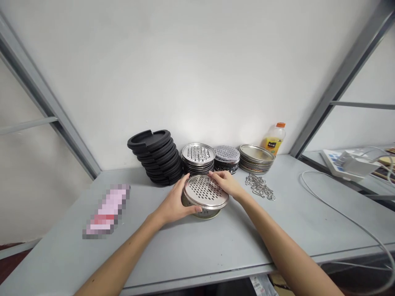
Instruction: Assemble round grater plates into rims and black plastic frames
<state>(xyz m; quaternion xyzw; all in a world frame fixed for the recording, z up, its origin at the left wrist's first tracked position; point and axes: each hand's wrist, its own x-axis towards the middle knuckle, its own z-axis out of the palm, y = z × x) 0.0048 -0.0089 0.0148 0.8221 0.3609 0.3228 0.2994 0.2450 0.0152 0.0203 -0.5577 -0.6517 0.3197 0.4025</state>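
A round metal grater disc lies on top of a round metal container, near the middle of the grey table. My left hand grips the left side, its thumb at the front rim and its fingers round the back left. My right hand rests at the back right rim, fingers bent over the disc's edge. Right behind stands a stack of slotted grater discs, with a second stack of grater discs beside it.
Black rings form a leaning stack at the back left. Plain metal discs and a bottle stand at the back right, metal hooks before them. A blurred pink item lies left; a white cable crosses the right.
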